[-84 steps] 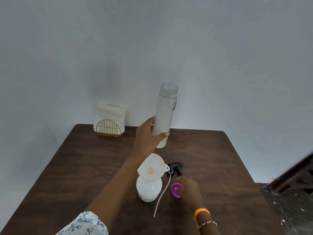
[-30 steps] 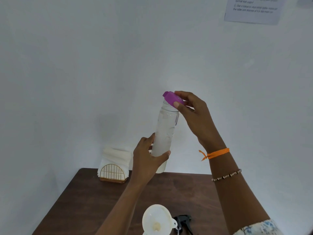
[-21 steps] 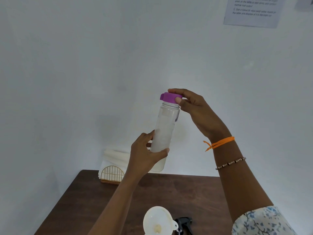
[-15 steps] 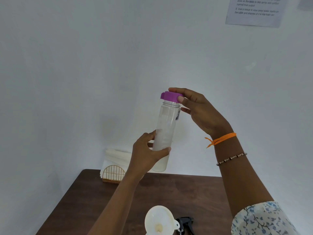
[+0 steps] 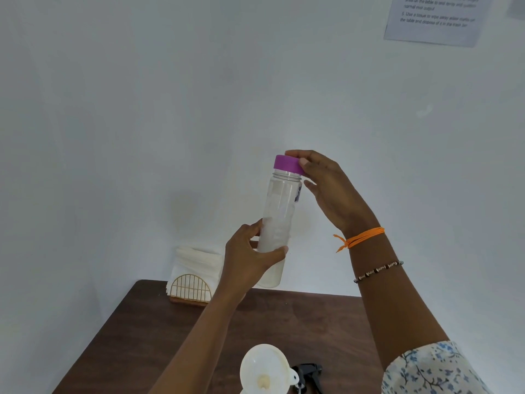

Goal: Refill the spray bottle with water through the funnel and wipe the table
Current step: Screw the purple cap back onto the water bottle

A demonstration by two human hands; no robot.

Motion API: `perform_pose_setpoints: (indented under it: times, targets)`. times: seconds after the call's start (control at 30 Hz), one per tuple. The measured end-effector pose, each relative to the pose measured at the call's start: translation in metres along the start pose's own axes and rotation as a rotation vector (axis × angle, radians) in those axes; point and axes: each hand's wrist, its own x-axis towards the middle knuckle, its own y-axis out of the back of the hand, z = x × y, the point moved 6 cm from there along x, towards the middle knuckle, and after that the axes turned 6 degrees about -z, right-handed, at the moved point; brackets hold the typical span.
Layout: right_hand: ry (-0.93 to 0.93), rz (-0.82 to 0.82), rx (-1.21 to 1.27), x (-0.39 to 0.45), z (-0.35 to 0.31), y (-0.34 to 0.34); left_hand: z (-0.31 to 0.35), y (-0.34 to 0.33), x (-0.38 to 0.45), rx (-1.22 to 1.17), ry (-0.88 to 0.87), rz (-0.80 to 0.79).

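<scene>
Item: clear cylindrical plastic water bottle (image 5: 279,223), held upright in the air above the far part of the dark brown wooden table (image 5: 298,322). Your left hand (image 5: 250,260) is wrapped around its lower half, thumb across the front. Your right hand (image 5: 326,189) is at the top, fingertips closed around the purple round screw cap (image 5: 287,164), which sits on the bottle's neck.

Item: white plastic funnel (image 5: 265,368), at the bottom edge of view, mouth facing up; what it stands in is cut off.

Item: black spray trigger head (image 5: 309,372), lying on the table just right of the funnel.

Item: gold wire holder with white tissues (image 5: 196,275), at the table's far left edge against the wall.

Item: printed paper sheet (image 5: 434,19), fixed to the wall, upper right.

Worn on your right wrist: orange thread band (image 5: 360,238), beaded bracelet (image 5: 377,271).
</scene>
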Motion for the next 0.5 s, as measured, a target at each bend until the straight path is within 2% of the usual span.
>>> perform_pose_setpoints:
  times: [0.2, 0.5]
  targets:
    - [-0.026, 0.122, -0.035, 0.0043, -0.0020, 0.0007, -0.0004, -0.0002, -0.0009, 0.003, -0.001, 0.015]
    - [-0.107, 0.091, 0.108, -0.0003, 0.0067, 0.0013, 0.0000, 0.0009, -0.0005, 0.003, -0.004, 0.024]
